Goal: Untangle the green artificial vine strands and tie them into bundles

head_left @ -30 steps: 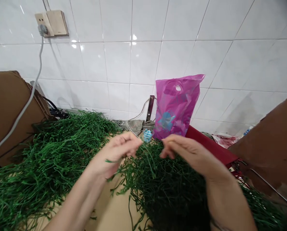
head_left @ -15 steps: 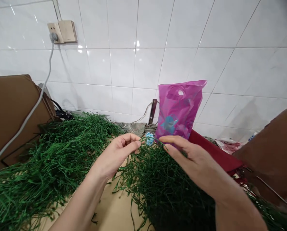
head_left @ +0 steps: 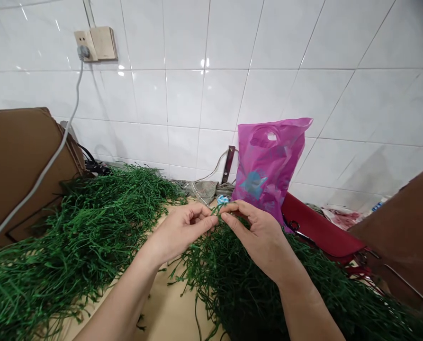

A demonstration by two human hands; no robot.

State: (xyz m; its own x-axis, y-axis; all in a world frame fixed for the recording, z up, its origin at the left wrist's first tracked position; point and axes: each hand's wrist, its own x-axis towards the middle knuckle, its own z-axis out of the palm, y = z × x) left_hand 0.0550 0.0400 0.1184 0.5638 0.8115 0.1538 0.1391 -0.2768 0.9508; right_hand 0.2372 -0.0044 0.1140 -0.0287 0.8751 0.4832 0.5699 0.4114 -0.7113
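Thin green stems (head_left: 219, 207) are pinched between my two hands, whose fingertips nearly meet. My left hand (head_left: 183, 229) is closed on the stems with thumb and forefinger. From the right, my right hand (head_left: 256, 234) pinches the same stems. Below the hands lies a dark green pile of stems (head_left: 247, 279). A second, brighter green pile (head_left: 97, 227) spreads over the left of the table (head_left: 170, 303). Just behind the fingertips a small blue and white item (head_left: 223, 199) shows in part.
A purple plastic bag (head_left: 271, 166) stands against the tiled wall, with a red bag (head_left: 321, 229) to its right. Cardboard boxes (head_left: 22, 166) flank the table. A grey cable hangs from the wall socket (head_left: 86, 46) on the left.
My right hand has moved left, so its fingertips are now close to those of my left hand. The view has shifted slightly.
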